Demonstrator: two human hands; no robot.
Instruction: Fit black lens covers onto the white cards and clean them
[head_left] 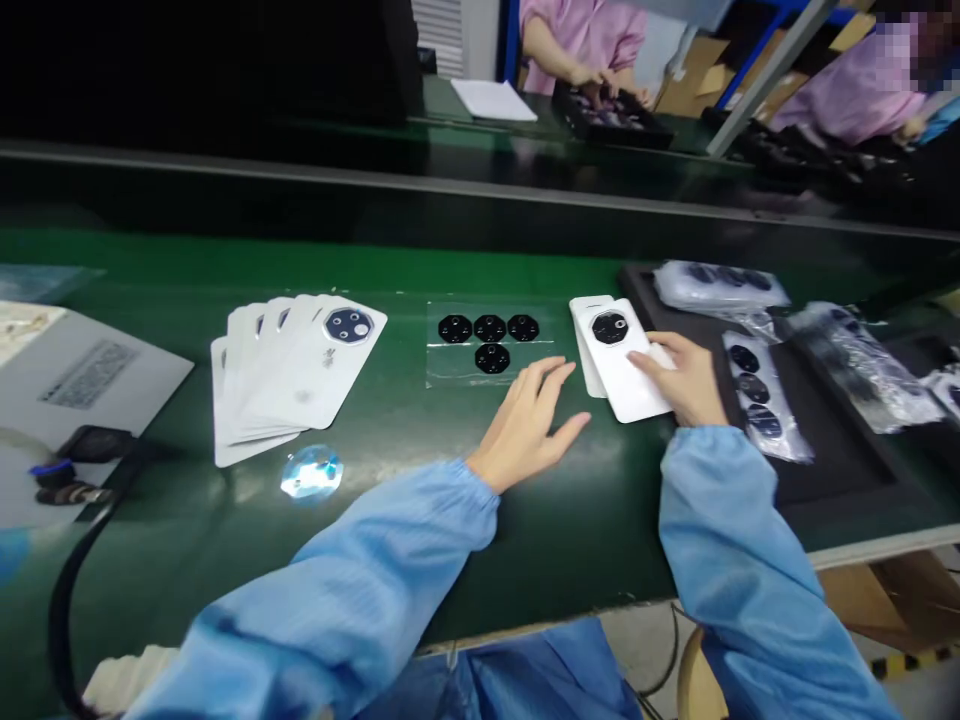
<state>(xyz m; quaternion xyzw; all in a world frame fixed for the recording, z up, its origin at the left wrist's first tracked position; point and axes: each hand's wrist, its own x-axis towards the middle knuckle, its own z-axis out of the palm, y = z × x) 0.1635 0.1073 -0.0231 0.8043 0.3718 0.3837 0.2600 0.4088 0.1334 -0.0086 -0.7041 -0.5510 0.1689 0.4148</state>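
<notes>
My right hand (686, 380) rests on a white phone back cover (626, 365) with a black round camera ring; its fingers lie on the cover's right side, with a second cover underneath. My left hand (529, 420) lies flat and open on the green mat, fingers stretched toward a clear sheet (487, 340) carrying several black camera rings. A fanned stack of white back covers (292, 375) with fitted camera rings lies to the left.
A shiny peeled film piece (311, 472) lies in front of the fanned stack. A black tray (825, 420) with bagged black rings sits at right. Grey board and black cable at left. Other people in pink work across the belt.
</notes>
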